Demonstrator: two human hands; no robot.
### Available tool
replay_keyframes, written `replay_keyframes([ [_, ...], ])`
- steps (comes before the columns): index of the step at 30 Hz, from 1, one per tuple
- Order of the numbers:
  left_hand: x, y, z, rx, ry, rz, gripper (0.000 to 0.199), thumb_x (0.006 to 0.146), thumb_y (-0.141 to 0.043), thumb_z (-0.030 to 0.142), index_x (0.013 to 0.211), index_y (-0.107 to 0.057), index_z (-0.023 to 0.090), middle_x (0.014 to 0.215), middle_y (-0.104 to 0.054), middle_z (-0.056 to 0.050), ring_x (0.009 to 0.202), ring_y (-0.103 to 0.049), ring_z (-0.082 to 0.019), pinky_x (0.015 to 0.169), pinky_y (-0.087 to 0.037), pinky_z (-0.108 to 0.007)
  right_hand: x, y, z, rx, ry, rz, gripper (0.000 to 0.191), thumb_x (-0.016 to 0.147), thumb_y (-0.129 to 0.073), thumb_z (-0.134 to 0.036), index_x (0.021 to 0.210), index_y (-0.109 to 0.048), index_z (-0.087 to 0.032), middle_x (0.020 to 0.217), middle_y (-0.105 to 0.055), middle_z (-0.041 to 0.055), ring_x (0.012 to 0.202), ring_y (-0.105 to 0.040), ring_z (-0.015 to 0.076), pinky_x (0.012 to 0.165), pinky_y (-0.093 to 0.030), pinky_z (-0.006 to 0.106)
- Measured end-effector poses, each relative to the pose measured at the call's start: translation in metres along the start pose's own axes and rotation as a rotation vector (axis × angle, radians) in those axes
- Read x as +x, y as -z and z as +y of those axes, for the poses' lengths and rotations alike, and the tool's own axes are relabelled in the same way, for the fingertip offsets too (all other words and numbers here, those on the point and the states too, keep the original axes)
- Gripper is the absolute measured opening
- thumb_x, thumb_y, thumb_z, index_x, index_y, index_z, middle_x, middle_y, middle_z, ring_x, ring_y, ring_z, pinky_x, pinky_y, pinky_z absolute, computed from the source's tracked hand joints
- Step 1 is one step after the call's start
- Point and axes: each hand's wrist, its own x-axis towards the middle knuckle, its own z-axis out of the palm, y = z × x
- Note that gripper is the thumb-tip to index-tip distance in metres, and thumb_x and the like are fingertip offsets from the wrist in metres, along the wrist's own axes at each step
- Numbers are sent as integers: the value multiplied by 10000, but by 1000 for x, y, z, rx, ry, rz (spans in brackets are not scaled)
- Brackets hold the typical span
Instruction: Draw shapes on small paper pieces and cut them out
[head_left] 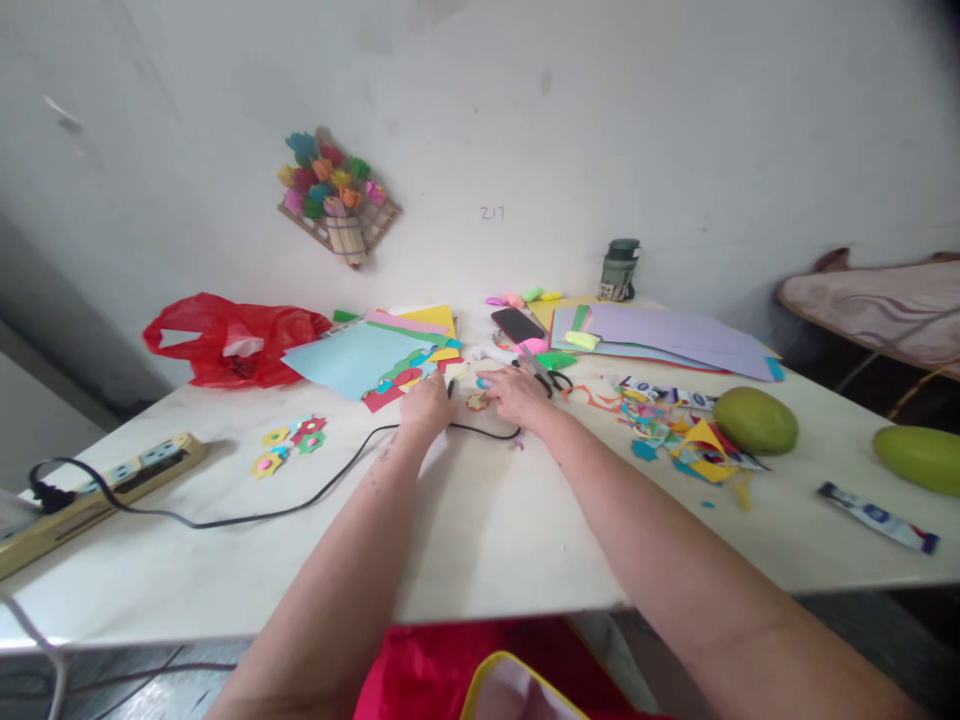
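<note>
My left hand [427,405] rests low over the table with its fingers curled closed. A small dark-tipped item [451,388] shows at its finger side, too small to name. My right hand [519,396] reaches in from the other side, its fingertips closed at a small blue piece [484,382]. Just below those fingertips lies a yellowish paper flower cut-out [477,403] with a reddish edge. Black-handled scissors [551,378] lie right behind my right hand. Behind both hands is a white object [493,353], partly hidden. Several finished-looking paper flowers [307,432] lie to the left.
A black cord [300,508] runs from the power strip [112,490] toward my hands. Coloured paper sheets [352,355], a red plastic bag [225,345] and a phone [517,325] lie at the back. Paper scraps [697,450], green fruit [756,420] and a tube [877,517] are right.
</note>
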Motion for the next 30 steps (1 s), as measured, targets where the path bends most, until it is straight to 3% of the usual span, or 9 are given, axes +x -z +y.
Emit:
replay_keyframes([
  [6,1,2,-6,-25,-57,14,468,728,-503,118,1193,-484,159,1122,-627,-140,1047,-591,-272,800,-474,-328,1,-5,5,31,-50,132,311,759,-507,-134,960,-724,-230,1213,-625,24,1093,-557,192,964,-341,342],
  [9,10,4,-17,-154,-46,44,459,697,-568,164,1155,-535,161,1096,-644,-130,1046,-593,-276,822,-470,-322,2,-4,6,49,-89,186,302,783,-487,-143,965,-720,-205,1084,-687,50,1005,-596,194,959,-335,337],
  [13,17,5,-18,-529,0,27,429,642,-648,195,1064,-576,164,806,-687,-56,758,-664,-214,716,-500,-300,0,4,0,38,-128,261,346,830,-468,-211,1122,-651,-190,1038,-692,77,970,-587,221,933,-336,354],
  [16,9,4,-3,-913,-125,-34,354,655,-661,197,992,-567,143,644,-635,-6,596,-635,-162,615,-510,-280,-1,11,-9,10,-62,279,428,827,-492,-228,1249,-552,-192,1037,-674,92,971,-562,234,924,-320,369],
  [20,-1,2,13,-1171,-234,-144,320,672,-678,214,957,-565,120,642,-638,-12,601,-634,-148,628,-531,-294,0,13,-13,-61,-26,266,321,831,-467,-194,1106,-628,-162,1006,-659,122,977,-542,251,878,-329,362],
  [22,0,2,11,-1109,-255,-133,289,738,-620,268,981,-588,115,738,-679,-57,695,-659,-173,695,-538,-324,2,12,-10,-61,-87,284,292,852,-431,-200,1043,-648,-158,992,-664,122,973,-552,248,846,-348,344],
  [25,2,4,0,-674,-315,-16,260,761,-580,317,946,-674,160,963,-701,-84,944,-637,-226,877,-484,-353,3,10,-4,8,-254,326,310,896,-383,-267,1027,-652,-188,995,-678,97,945,-586,229,775,-387,306],
  [27,0,6,-7,-359,-402,-4,327,770,-556,339,1057,-671,234,1187,-635,-29,1207,-482,-252,1023,-370,-358,3,10,1,78,-377,330,352,918,-353,-345,992,-664,-198,957,-691,91,905,-613,220,733,-407,290],
  [30,-9,12,-7,-76,-522,-195,486,802,-484,448,1262,-548,306,1414,-417,59,1399,-112,-288,1114,-187,-432,4,8,5,213,-498,318,410,919,-345,-426,929,-678,-188,885,-706,94,848,-642,210,699,-434,273],
])
